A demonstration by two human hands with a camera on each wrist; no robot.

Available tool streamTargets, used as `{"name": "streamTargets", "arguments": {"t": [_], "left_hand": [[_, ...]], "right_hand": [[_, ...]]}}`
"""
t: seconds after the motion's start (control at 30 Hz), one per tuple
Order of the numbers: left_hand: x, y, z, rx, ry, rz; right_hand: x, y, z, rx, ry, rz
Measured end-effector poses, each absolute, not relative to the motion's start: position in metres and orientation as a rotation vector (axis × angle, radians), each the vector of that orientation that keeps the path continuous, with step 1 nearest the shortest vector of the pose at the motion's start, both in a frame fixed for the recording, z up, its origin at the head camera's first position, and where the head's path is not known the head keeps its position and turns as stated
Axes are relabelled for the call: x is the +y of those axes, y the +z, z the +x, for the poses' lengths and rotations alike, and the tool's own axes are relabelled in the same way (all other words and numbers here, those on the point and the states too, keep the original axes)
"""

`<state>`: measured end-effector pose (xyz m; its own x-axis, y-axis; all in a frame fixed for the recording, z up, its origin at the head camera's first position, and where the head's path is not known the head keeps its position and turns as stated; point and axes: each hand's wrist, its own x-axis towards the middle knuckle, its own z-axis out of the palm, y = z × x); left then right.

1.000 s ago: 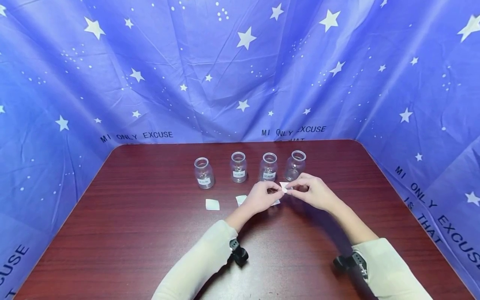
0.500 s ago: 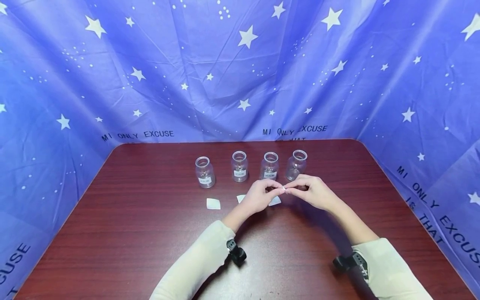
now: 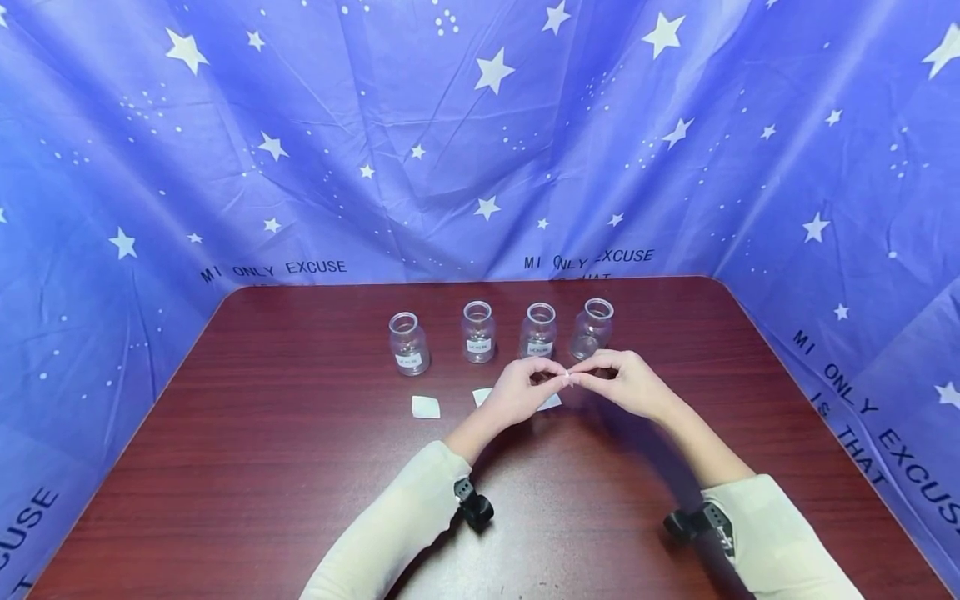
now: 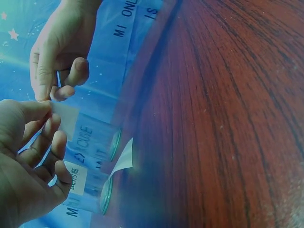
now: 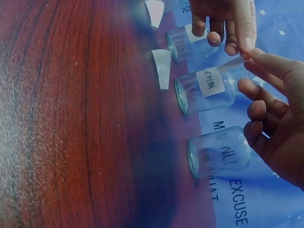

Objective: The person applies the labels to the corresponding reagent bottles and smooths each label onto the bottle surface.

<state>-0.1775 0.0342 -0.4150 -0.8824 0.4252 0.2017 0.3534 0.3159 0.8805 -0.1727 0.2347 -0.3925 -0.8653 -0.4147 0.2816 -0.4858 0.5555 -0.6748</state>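
Note:
My left hand and right hand meet fingertip to fingertip above the table. Between thumb and index finger, each pinches a small white sticker label. In the head view fingers mostly hide it; the right wrist view shows it nearly edge-on. Just behind the right hand stands a clear glass jar with a plain front. To its left, a labelled glass jar is partly covered by the left hand. Handwritten characters mark that jar's label.
Further left stand two more labelled jars, a middle jar and an end jar. Three white paper pieces lie in front: a left piece, a middle piece partly under the left hand, and a right piece. Starry blue cloth surrounds the table.
A second ago the label's white face showed between the hands. The fingertips have since come together, and the label has turned so little of it shows. The jars have not moved.

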Motion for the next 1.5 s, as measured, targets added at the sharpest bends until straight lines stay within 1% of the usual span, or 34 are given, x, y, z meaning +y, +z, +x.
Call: {"name": "streamTargets", "arguments": {"t": [0.3,1.03,1.23,1.33,1.5], "left_hand": [[0.035,-0.415,-0.179,2.473,1.689,0.657],[0.036,-0.414,-0.179,2.488,1.715,0.539],[0.037,-0.415,-0.179,2.479,1.751,0.520],[0.038,-0.415,-0.179,2.473,1.757,0.506],[0.040,-0.417,-0.179,2.469,1.766,0.488]], "right_hand": [[0.232,-0.389,-0.176,-2.709,1.232,0.593],[0.237,-0.384,-0.181,-2.559,1.354,0.365],[0.238,-0.383,-0.182,-2.494,1.421,0.270],[0.234,-0.373,-0.176,-2.450,1.455,0.231],[0.240,-0.376,-0.178,-2.384,1.484,0.144]]}}
